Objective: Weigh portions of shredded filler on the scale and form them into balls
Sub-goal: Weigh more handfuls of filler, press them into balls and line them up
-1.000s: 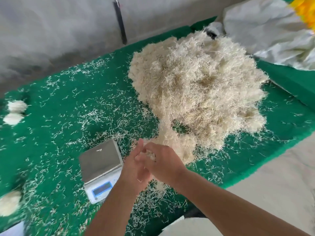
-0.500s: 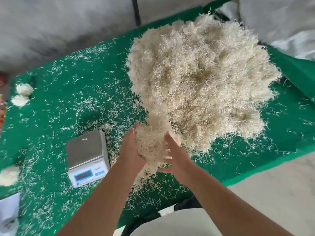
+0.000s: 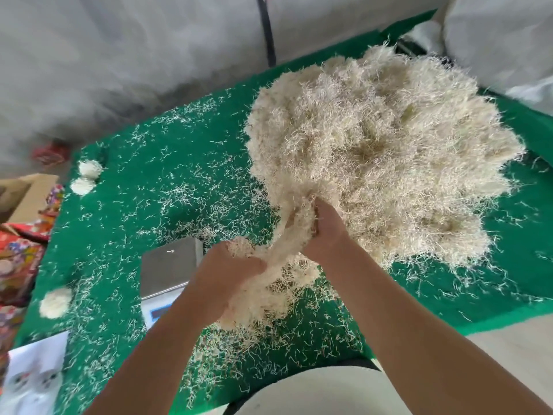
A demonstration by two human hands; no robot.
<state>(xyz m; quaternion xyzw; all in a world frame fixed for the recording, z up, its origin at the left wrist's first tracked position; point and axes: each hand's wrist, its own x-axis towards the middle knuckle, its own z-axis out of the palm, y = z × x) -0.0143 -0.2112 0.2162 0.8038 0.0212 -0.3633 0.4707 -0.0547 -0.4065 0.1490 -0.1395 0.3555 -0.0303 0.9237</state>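
Two hands pull shredded filler from a big heap on our green table.
Our left hand (image 3: 230, 266) and right hand (image 3: 326, 232) grip a rope-like clump (image 3: 287, 250) still joined to the pile (image 3: 389, 151); the scale (image 3: 170, 265) sits just left.

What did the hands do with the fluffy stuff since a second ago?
Both hands went from pressed together near the scale into the big pile. Now the right hand and left hand grip a clump of filler, tugging it off the pile. The finished balls and scale stayed put.
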